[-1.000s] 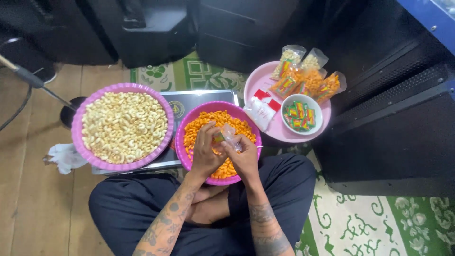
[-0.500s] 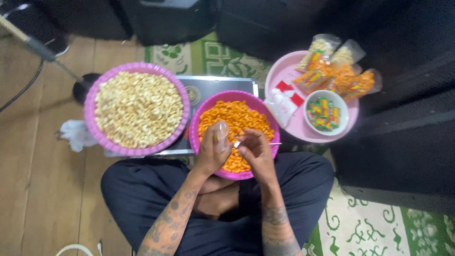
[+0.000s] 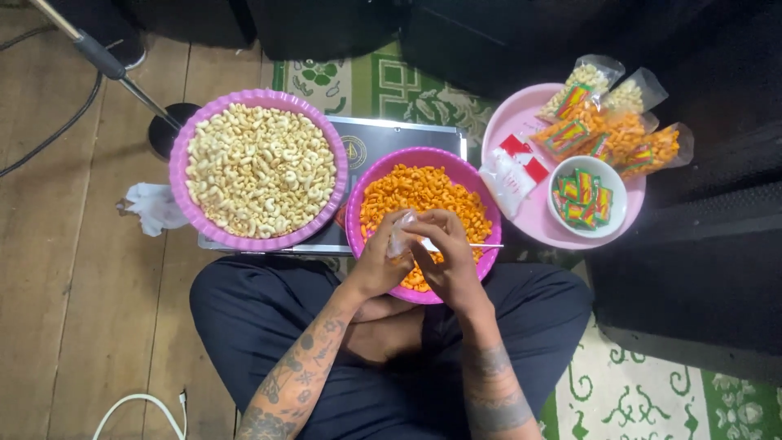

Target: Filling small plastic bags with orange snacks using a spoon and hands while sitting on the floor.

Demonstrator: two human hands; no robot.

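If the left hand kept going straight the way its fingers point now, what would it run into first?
The left hand points up and slightly right, over the purple bowl of orange snacks. It already touches the small clear bag held with the right hand; beyond that, probably the orange snacks, though height is unclear.

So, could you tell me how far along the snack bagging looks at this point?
Done: several filled bags lie on the pink tray. In hand: the left hand and right hand hold a small clear bag together over the bowl of orange snacks. Left: that bowl and the bowl of pale snacks both look well filled, so most of the snacks appear unbagged.
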